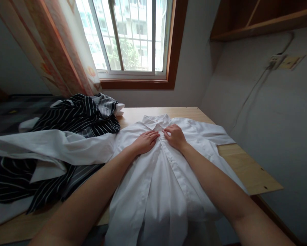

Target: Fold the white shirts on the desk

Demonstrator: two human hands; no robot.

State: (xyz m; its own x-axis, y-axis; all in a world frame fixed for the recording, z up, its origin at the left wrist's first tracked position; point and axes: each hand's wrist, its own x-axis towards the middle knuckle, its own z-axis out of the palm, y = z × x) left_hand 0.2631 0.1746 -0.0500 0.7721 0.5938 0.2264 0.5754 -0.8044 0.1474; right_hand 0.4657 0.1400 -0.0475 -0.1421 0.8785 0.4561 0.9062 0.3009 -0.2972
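Observation:
A white button-up shirt [163, 177] lies front up on a wooden board, its collar toward the window and its front edges parted below the chest. My left hand [147, 141] rests on the upper front, fingers together at the placket just below the collar. Across from it, my right hand [174, 136] has its fingers bent and pinched on the opposite front edge. The fingertips of both hands are close together near the top of the placket. Any button between them is too small to make out.
Black-and-white striped clothes [79, 114] are heaped at the left, with one white sleeve [74, 147] stretched over them. The wooden board [251, 167] shows at the right. A window [133, 37], a curtain [63, 44] and a wall shelf [268, 25] are beyond.

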